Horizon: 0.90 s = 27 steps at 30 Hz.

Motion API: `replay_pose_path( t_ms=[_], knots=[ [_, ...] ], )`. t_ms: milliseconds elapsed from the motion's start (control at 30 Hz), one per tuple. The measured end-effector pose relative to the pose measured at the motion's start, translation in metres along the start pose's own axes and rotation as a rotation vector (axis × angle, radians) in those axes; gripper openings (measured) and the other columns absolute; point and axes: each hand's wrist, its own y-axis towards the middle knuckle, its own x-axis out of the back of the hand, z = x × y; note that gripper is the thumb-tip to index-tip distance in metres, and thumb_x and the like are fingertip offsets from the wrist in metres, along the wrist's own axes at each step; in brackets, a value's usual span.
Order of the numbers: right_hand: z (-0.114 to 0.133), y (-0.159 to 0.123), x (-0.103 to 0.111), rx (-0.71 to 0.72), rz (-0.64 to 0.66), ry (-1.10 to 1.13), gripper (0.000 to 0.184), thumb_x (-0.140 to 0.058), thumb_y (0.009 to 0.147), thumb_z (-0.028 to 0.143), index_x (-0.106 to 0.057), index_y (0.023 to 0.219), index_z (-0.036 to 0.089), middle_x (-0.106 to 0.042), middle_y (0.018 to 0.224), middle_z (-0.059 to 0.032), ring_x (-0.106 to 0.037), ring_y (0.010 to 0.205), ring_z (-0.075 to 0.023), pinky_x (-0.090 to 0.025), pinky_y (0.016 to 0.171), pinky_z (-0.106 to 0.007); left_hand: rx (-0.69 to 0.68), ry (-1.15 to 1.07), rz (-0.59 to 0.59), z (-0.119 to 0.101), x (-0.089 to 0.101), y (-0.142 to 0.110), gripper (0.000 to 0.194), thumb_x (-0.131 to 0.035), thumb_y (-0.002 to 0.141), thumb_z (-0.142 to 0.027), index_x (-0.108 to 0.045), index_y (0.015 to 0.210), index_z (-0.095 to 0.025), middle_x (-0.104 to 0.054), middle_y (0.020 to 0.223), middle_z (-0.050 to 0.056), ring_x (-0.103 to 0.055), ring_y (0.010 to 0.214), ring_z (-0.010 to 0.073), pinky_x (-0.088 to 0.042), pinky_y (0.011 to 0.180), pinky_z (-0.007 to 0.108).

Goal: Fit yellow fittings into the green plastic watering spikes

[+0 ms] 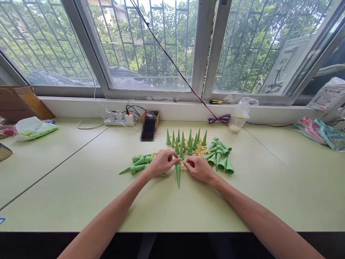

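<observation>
My left hand [163, 162] is closed, thumb and fingers pinching the wide end of a green plastic spike [178, 177] whose tip points toward me. Close beside it, my right hand [199, 168] has its fingertips drawn together at a small yellow plastic piece [182, 167]; the fingers partly hide it. Just beyond both hands, several green cones [190, 145] stand upright on their wide ends. Loose yellow pieces [201, 150] lie scattered among them. More green spikes [140, 163] lie on their sides by my left hand, and a heap of hollow green cones [219, 156] sits right of my right hand.
On the pale green table [188, 212], a power strip [121, 120] with cables and a small cardboard box [155, 115] stand at the back. A plastic cup in a bag [237, 122] is at back right. Bagged pink and teal items [320, 133] lie far right, a green-white packet [36, 128] far left.
</observation>
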Motion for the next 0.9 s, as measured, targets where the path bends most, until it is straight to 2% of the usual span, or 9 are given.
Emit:
replay_pose_path(
  t_ms=[100, 167, 333, 433, 533, 600, 767, 900],
  knots=[
    [0.0, 0.0, 0.0, 0.0, -0.021, -0.005, 0.039, -0.049, 0.091, 0.028, -0.042, 0.054, 0.018, -0.042, 0.05, 0.0038, -0.035, 0.048, -0.0097, -0.026, 0.051, -0.024, 0.021, 0.02, -0.112, 0.0, 0.006, 0.002, 0.05, -0.051, 0.087, -0.045, -0.051, 0.047, -0.015, -0.04, 0.043, -0.004, -0.034, 0.047, 0.0084, -0.028, 0.054, 0.024],
    [0.0, 0.001, 0.0, 0.005, -0.039, -0.011, 0.041, -0.046, 0.093, 0.028, -0.04, 0.054, 0.019, -0.04, 0.049, 0.0037, -0.033, 0.047, -0.0099, -0.025, 0.05, -0.025, 0.029, 0.025, -0.163, 0.001, 0.01, 0.004, 0.052, -0.046, 0.09, -0.043, -0.047, 0.047, -0.015, -0.041, 0.043, -0.004, -0.035, 0.047, 0.0086, -0.029, 0.055, 0.024],
    [-0.003, 0.001, -0.002, -0.023, -0.054, 0.021, 0.036, -0.039, 0.096, 0.027, -0.04, 0.061, 0.02, -0.047, 0.055, 0.0021, -0.039, 0.049, -0.0111, -0.029, 0.052, -0.025, 0.0, 0.046, -0.216, 0.007, 0.015, 0.005, 0.041, -0.04, 0.093, -0.032, -0.055, 0.058, -0.017, -0.053, 0.051, -0.001, -0.042, 0.052, 0.0113, -0.034, 0.06, 0.025],
    [-0.003, 0.001, -0.002, -0.015, -0.052, 0.054, 0.033, -0.037, 0.098, 0.027, -0.044, 0.066, 0.019, -0.05, 0.059, 0.0011, -0.044, 0.052, -0.012, -0.032, 0.054, -0.024, -0.019, 0.008, -0.186, 0.008, 0.014, 0.005, 0.035, -0.039, 0.092, -0.029, -0.062, 0.069, -0.016, -0.059, 0.057, 0.0, -0.046, 0.054, 0.0118, -0.037, 0.062, 0.025],
    [-0.001, 0.001, -0.002, 0.015, -0.042, 0.105, 0.029, -0.036, 0.098, 0.024, -0.05, 0.074, 0.018, -0.053, 0.062, 0.0005, -0.047, 0.055, -0.0126, -0.035, 0.057, -0.023, -0.023, -0.063, -0.127, 0.007, 0.014, 0.005, 0.026, -0.044, 0.089, -0.028, -0.066, 0.096, -0.017, -0.065, 0.069, 0.001, -0.051, 0.055, 0.0112, -0.04, 0.06, 0.023],
    [0.003, 0.0, -0.001, 0.034, -0.028, 0.145, 0.025, -0.036, 0.098, 0.022, -0.054, 0.081, 0.018, -0.054, 0.064, 0.0009, -0.048, 0.056, -0.0124, -0.037, 0.059, -0.023, -0.023, -0.09, -0.099, 0.005, 0.014, 0.004, 0.028, -0.051, 0.086, -0.03, -0.065, 0.107, -0.018, -0.066, 0.072, 0.001, -0.054, 0.056, 0.0116, -0.041, 0.057, 0.022],
    [0.008, 0.0, 0.001, 0.038, -0.022, 0.193, 0.017, -0.042, 0.095, 0.019, -0.055, 0.106, 0.017, -0.058, 0.068, 0.0017, -0.05, 0.056, -0.0125, -0.039, 0.06, -0.023, -0.058, -0.086, 0.017, 0.003, 0.018, 0.001, 0.025, -0.061, 0.081, -0.04, -0.07, 0.085, -0.016, -0.054, 0.055, -0.002, -0.046, 0.051, 0.0097, -0.036, 0.051, 0.021],
    [0.007, 0.0, 0.001, 0.036, -0.024, 0.15, 0.015, -0.046, 0.092, 0.019, -0.057, 0.102, 0.018, -0.06, 0.07, 0.0008, -0.05, 0.057, -0.013, -0.04, 0.061, -0.024, -0.068, -0.118, 0.148, 0.003, 0.021, -0.001, 0.03, -0.07, 0.071, -0.044, -0.072, 0.084, -0.017, -0.053, 0.054, -0.003, -0.044, 0.049, 0.0088, -0.033, 0.048, 0.02]
  ],
)
